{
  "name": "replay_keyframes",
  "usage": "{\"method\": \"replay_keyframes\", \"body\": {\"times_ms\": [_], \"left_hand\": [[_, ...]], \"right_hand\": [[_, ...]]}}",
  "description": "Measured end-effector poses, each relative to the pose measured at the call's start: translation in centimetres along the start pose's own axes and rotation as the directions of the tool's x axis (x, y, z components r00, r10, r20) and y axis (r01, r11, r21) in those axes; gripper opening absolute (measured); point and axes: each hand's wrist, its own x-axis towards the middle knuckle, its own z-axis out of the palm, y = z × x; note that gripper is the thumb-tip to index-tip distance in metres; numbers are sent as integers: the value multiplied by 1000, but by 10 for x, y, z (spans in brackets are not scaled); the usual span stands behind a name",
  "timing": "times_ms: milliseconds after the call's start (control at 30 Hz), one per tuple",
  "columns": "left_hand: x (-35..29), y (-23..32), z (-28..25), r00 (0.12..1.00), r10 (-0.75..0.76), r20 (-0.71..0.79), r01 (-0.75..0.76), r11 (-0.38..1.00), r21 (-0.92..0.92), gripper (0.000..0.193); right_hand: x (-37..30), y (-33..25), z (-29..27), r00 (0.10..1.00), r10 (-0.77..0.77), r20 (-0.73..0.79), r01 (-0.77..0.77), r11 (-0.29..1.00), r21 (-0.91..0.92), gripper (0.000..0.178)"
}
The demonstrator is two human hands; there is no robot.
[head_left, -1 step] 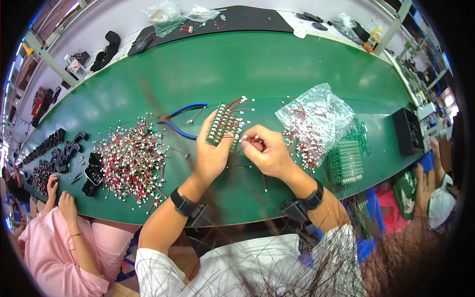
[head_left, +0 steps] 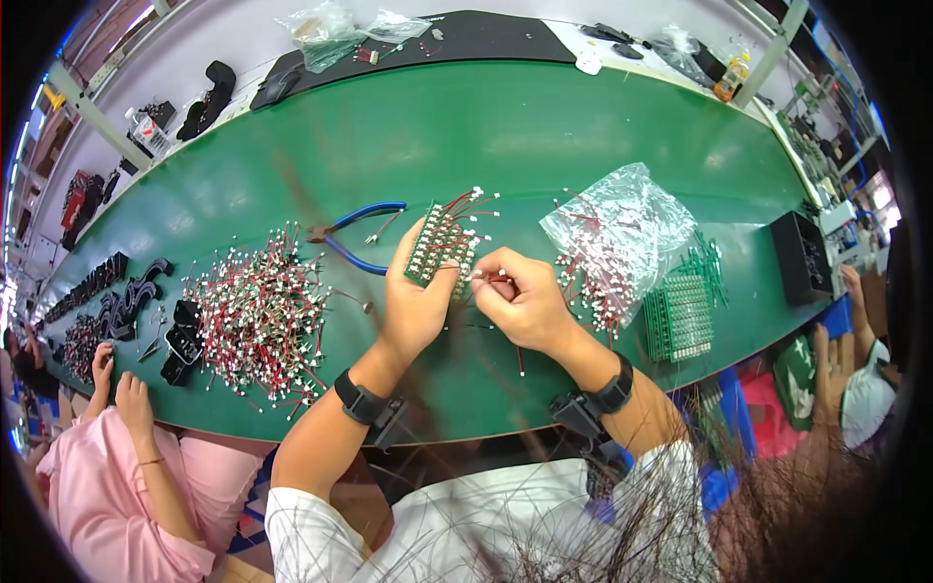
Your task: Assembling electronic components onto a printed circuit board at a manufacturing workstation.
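My left hand (head_left: pixel 416 311) grips a green circuit board panel (head_left: pixel 432 245), tilted up over the table, with its thumb on the front face. Rows of small white connectors cover the panel, and red and dark wires with white plugs stick out at its upper right. Close to the panel's lower right edge, my right hand (head_left: pixel 530 306) pinches a short wire lead (head_left: pixel 502 279); its far end is partly hidden by the fingers. Blue-handled cutting pliers (head_left: pixel 369 210) lie open just beyond my left hand, a loose lead beside them.
To the left spreads a big heap of wire leads (head_left: pixel 262 316). At right, a clear plastic bag (head_left: pixel 632 209) lies by more leads, near stacked green panels (head_left: pixel 685 321) and a black bin (head_left: pixel 802 257). A co-worker's hands (head_left: pixel 126 389) rest at the left table edge near black parts.
My right hand has shifted very slightly left, toward the panel. The left hand and panel look unmoved.
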Motion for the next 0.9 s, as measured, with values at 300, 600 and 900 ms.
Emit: {"method": "replay_keyframes", "body": {"times_ms": [300, 600, 900], "left_hand": [[-8, 3, 6, 972, 113, 208, -165, 952, 257, 59], [-8, 1, 4, 928, 234, 290, -353, 803, 480, 63], [-8, 1, 3, 904, 278, 325, -413, 767, 491, 66]], "right_hand": [[-1, 1, 3, 985, -124, -123, 105, 983, -151, 13], [0, 2, 2, 947, -275, -164, 219, 930, -296, 19], [2, 4, -1, 913, -395, -98, 325, 853, -409, 27]]}}
